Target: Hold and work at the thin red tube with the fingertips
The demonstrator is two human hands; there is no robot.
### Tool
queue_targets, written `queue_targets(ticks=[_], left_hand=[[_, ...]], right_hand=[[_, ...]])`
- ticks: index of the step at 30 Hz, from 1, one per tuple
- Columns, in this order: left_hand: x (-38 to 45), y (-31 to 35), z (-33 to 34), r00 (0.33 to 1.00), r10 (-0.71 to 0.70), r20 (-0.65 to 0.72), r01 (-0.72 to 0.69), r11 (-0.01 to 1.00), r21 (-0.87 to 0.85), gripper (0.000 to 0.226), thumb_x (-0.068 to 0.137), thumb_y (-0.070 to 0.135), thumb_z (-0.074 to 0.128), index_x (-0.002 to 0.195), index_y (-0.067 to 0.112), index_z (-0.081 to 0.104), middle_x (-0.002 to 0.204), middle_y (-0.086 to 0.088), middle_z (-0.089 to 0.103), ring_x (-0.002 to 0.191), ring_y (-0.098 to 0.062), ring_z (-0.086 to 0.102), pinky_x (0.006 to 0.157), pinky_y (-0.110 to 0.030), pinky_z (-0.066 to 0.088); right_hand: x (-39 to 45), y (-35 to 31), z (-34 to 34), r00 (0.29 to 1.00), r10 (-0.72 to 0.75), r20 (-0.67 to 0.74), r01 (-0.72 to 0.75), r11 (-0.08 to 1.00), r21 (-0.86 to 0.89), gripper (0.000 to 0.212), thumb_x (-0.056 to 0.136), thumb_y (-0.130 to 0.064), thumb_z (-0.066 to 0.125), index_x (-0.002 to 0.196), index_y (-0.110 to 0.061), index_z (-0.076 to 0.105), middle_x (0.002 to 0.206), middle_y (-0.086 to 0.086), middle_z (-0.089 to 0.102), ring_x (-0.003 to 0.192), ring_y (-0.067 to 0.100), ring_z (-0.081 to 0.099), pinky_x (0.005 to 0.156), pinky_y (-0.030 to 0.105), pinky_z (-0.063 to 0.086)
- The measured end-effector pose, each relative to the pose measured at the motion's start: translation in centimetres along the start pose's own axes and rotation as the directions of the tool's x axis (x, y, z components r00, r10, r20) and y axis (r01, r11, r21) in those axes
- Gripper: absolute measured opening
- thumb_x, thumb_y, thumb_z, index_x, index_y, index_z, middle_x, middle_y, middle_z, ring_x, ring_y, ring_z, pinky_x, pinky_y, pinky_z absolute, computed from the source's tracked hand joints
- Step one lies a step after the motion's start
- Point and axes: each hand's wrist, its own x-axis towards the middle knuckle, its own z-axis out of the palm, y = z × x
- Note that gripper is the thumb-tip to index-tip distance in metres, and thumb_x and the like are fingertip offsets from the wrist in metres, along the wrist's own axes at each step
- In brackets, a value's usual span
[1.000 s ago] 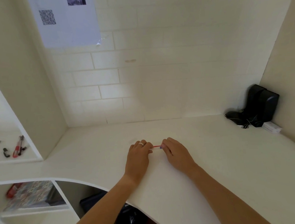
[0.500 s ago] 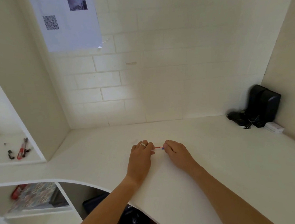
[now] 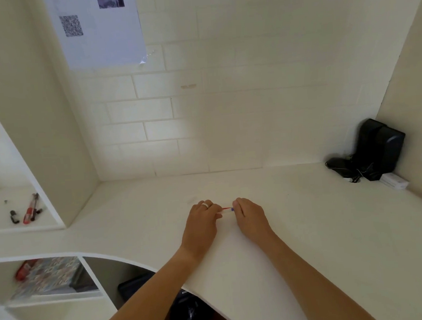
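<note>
Both of my hands rest close together on the white desk [image 3: 311, 227]. My left hand [image 3: 201, 223], with a ring on one finger, pinches one end of a small thin pen-like object [image 3: 227, 209] that shows red, clear and blue parts. My right hand [image 3: 250, 217] pinches its other end, at the blue tip. Only a short stretch of the object shows between the fingertips; the rest is hidden by the fingers.
A black device with cables [image 3: 373, 152] and a small white box [image 3: 394, 182] sit in the desk's far right corner. Pens [image 3: 30, 208] lie on a left shelf. A patterned book [image 3: 50, 276] lies in a lower cubby. A paper with a QR code [image 3: 98, 27] hangs on the wall.
My hands have stayed in the same spot, a little closer together, still on the small object. The view has shifted slightly.
</note>
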Motion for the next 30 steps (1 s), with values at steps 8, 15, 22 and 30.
queue_targets(ticks=[8, 15, 22, 30], left_hand=[[-0.1, -0.12, 0.17, 1.0, -0.018, 0.015, 0.018, 0.999, 0.035, 0.023, 0.081, -0.003, 0.054, 0.09, 0.014, 0.068, 0.078, -0.001, 0.061, 0.073, -0.022, 0.054, 0.068, -0.031, 0.041], [-0.14, 0.01, 0.07, 0.996, -0.088, -0.018, 0.089, 0.993, 0.074, 0.026, 0.081, -0.006, 0.053, 0.089, 0.018, 0.061, 0.082, 0.005, 0.055, 0.079, -0.016, 0.048, 0.073, -0.027, 0.032], [-0.22, -0.1, 0.23, 0.997, -0.074, 0.003, 0.074, 0.995, 0.074, 0.029, 0.081, -0.007, 0.054, 0.093, 0.018, 0.062, 0.085, 0.006, 0.057, 0.081, -0.014, 0.049, 0.077, -0.025, 0.034], [-0.1, -0.41, 0.52, 0.998, -0.052, 0.037, 0.049, 0.994, 0.096, 0.038, 0.071, -0.012, 0.051, 0.091, 0.019, 0.063, 0.084, 0.005, 0.058, 0.08, -0.017, 0.053, 0.073, -0.029, 0.038]], right_hand=[[-0.17, 0.15, 0.08, 0.997, -0.056, -0.051, 0.058, 0.997, 0.042, 0.028, 0.103, -0.015, 0.038, 0.076, -0.016, 0.047, 0.073, -0.003, 0.054, 0.071, 0.025, 0.053, 0.07, 0.043, 0.04], [-0.45, -0.13, -0.1, 0.998, -0.041, -0.043, 0.049, 0.978, 0.202, 0.02, 0.101, -0.018, 0.046, 0.082, -0.02, 0.052, 0.083, -0.008, 0.056, 0.078, 0.011, 0.055, 0.072, 0.032, 0.046], [-0.68, -0.31, -0.46, 0.998, 0.056, -0.026, -0.049, 0.976, 0.211, 0.037, 0.103, -0.027, 0.045, 0.07, -0.013, 0.055, 0.064, -0.006, 0.056, 0.063, 0.008, 0.053, 0.061, 0.029, 0.039], [-0.45, -0.3, -0.4, 0.998, -0.031, -0.055, 0.042, 0.977, 0.21, 0.027, 0.101, -0.017, 0.044, 0.076, -0.021, 0.051, 0.073, -0.009, 0.053, 0.07, 0.009, 0.052, 0.065, 0.028, 0.041]])
